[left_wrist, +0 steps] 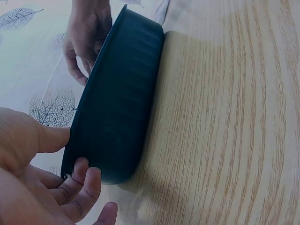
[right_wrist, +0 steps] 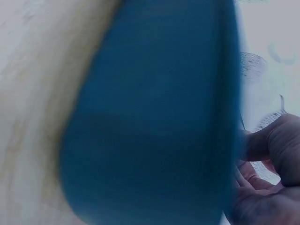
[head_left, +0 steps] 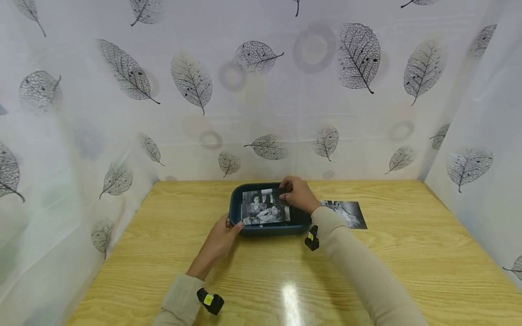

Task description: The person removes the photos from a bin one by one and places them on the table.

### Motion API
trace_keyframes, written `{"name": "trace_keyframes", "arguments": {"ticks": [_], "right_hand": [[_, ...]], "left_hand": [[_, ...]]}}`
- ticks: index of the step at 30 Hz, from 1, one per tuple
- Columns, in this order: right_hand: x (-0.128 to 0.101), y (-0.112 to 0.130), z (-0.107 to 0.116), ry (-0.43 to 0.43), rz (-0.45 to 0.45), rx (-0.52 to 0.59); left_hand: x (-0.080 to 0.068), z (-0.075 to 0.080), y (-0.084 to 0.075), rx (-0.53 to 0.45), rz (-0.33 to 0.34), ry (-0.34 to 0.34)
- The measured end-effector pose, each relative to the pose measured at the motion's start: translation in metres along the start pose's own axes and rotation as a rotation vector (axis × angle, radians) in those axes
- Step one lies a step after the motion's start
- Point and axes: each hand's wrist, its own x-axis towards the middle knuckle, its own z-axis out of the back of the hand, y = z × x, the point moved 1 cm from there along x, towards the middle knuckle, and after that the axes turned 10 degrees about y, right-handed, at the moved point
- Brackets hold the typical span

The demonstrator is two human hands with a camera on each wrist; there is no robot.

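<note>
A dark blue tray (head_left: 299,220) sits mid-table with a black-and-white photo (head_left: 264,207) lying in it. My right hand (head_left: 286,192) reaches over the tray's far right corner and pinches the photo's top right corner. My left hand (head_left: 236,225) holds the tray's near left corner. In the left wrist view its thumb (left_wrist: 55,138) lies on the rim and its fingers (left_wrist: 85,183) curl against the tray wall (left_wrist: 119,108). The right wrist view shows the blurred tray (right_wrist: 154,117) close up, with my right hand (right_wrist: 257,157) at its edge.
A second black-and-white photo (head_left: 347,213) lies flat on the wooden table (head_left: 408,253) just right of the tray. White curtains with a leaf print (head_left: 359,56) enclose the table at the back and on both sides.
</note>
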Motion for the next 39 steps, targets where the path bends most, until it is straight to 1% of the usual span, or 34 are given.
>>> {"name": "trace_keyframes", "arguments": {"ticks": [5,8,12,16,23,28,34,39], "right_hand": [[-0.003,0.005,0.019,0.011,-0.043,0.074],[-0.006,0.008,0.034,0.012,-0.061,0.090],[-0.014,0.009,0.059,0.013,-0.079,0.115],[-0.026,0.004,0.087,0.016,-0.097,0.120],[-0.052,-0.018,0.130,-0.004,-0.125,0.092],[-0.075,-0.037,0.155,-0.024,-0.159,0.036],[-0.102,-0.068,0.178,-0.043,-0.183,-0.015],[-0.123,-0.095,0.192,-0.056,-0.226,-0.026]], "left_hand": [[-0.001,0.000,0.000,0.003,0.003,0.009],[-0.001,0.001,0.000,-0.004,0.001,0.014],[-0.001,0.001,0.000,-0.018,-0.008,0.021],[-0.001,0.000,0.001,-0.016,-0.015,0.020],[-0.002,0.001,0.000,-0.005,-0.010,0.013],[-0.001,0.000,-0.001,0.004,-0.007,0.015],[-0.001,0.000,0.000,0.015,-0.009,0.003],[-0.002,0.001,-0.001,0.011,-0.018,0.003]]}}
